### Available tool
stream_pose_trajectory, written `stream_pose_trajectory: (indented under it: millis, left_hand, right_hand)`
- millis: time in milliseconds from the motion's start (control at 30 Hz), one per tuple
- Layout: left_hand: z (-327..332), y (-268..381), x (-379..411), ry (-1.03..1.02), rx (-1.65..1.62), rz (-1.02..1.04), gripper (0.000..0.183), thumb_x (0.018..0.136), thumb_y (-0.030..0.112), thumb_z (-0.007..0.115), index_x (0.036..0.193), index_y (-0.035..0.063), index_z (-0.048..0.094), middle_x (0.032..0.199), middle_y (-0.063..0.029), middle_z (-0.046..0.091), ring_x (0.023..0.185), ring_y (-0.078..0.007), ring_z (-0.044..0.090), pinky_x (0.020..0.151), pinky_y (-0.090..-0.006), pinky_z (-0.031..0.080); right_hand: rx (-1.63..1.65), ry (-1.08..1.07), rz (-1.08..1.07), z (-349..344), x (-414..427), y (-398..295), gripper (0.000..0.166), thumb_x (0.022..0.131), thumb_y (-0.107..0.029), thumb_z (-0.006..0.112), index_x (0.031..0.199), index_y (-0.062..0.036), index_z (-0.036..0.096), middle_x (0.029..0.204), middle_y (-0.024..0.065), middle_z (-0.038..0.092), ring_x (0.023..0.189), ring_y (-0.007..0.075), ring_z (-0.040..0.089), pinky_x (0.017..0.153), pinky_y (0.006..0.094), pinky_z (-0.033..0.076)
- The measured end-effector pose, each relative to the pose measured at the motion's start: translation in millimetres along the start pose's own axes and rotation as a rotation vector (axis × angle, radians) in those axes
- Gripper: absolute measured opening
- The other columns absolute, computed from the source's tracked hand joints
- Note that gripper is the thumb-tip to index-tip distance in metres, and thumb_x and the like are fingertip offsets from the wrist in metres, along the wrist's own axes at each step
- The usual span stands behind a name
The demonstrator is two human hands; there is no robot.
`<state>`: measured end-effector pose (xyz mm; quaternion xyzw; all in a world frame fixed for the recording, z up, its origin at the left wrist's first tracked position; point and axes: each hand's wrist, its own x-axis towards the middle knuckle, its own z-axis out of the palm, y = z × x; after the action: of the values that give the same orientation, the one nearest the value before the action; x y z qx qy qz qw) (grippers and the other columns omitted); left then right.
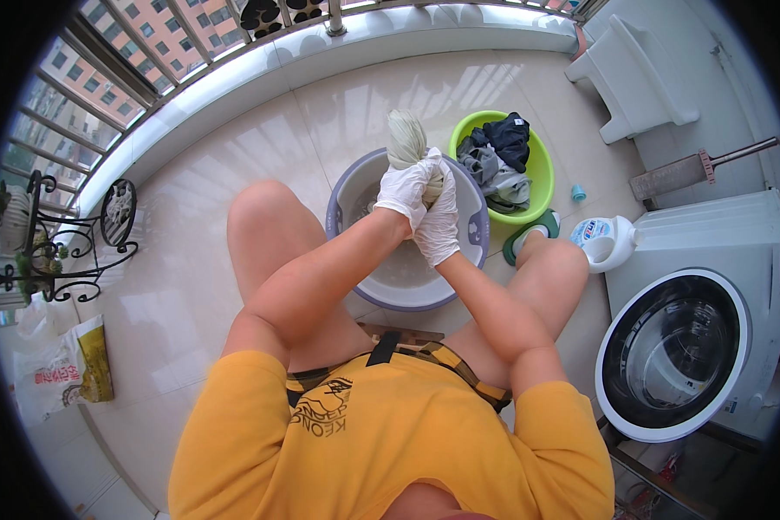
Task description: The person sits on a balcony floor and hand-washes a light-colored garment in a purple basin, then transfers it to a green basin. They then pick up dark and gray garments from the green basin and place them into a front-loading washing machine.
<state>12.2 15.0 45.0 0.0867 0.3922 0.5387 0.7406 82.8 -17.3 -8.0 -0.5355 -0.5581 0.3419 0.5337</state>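
Both my hands wear thin white gloves and grip a twisted pale grey-green cloth (405, 135) above a wash basin. My left hand (406, 185) closes around the cloth's middle, and my right hand (440, 224) is wrapped around it close beside. One bunched end of the cloth sticks out beyond my hands, past the basin's far rim. The rest of it is hidden by the gloves. Below, the white basin with a purple rim (408, 307) holds cloudy greyish water (396, 270).
A lime-green basin (545, 179) of dark and grey clothes (500, 156) stands right of the wash basin. Further right are a small teal cap (578, 192), a white detergent bottle (614, 242), a washing machine with its round door (673, 354) ajar, and a white plastic stool (637, 81). A black metal plant stand (81, 250) is at left.
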Motion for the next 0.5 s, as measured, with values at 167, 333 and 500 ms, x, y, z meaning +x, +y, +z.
stream_pose_trajectory:
  millis: [167,333,500]
  left_hand:
    - [5,13,-4,-0.095,0.717,0.322,0.037,0.079,0.019,0.071,0.111,0.0042,0.058,0.094,-0.0047,0.064,0.082,-0.0122,0.058,0.072,-0.0289,0.049]
    - [-4,32,-3,-0.327,1.107,0.469,0.039,0.076,0.023,0.075,0.106,0.0028,0.062,0.091,-0.0065,0.066,0.078,-0.0147,0.058,0.075,-0.0285,0.048]
    - [-1,54,-10,-0.349,1.615,0.61,0.049,0.07,0.032,0.077,0.111,0.0097,0.063,0.097,-0.0111,0.067,0.078,-0.0235,0.061,0.078,-0.03,0.049]
  right_hand:
    - [-0.275,-0.168,0.08,-10,16,1,0.051,0.077,-0.013,0.069,0.124,-0.0086,0.051,0.109,0.0152,0.063,0.102,0.0297,0.061,0.086,0.0341,0.049]
    - [-0.714,-0.43,-0.183,-19,27,-12,0.041,0.081,-0.035,0.061,0.114,-0.0098,0.058,0.1,0.0134,0.066,0.096,0.0316,0.063,0.082,0.0383,0.051]
    - [-0.509,-0.625,-0.029,-28,30,-26,0.043,0.076,-0.025,0.072,0.113,-0.0072,0.059,0.104,0.0104,0.066,0.098,0.0248,0.062,0.088,0.0357,0.048]
